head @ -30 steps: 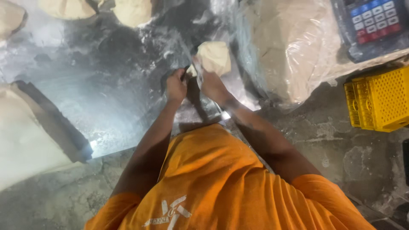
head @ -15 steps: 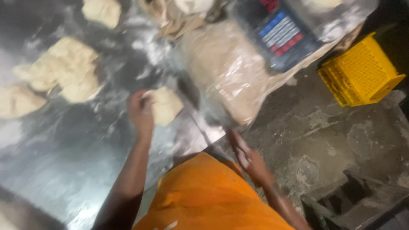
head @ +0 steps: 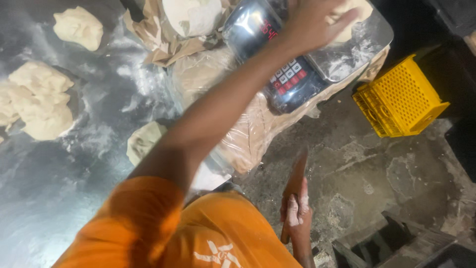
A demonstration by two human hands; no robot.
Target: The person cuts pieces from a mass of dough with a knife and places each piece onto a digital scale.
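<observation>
dough lumps (head: 42, 101), scale (head: 292, 74), yellow crate (head: 400, 97)

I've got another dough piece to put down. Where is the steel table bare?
Bare steel table lies at lower left, below the dough pile and left of the single dough lump. It is crowded at top right, around the scale, the wrapped dough mass and the paper.

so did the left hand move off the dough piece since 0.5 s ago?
Yes. The left hand went from the dough piece on the table up over the scale.
</observation>
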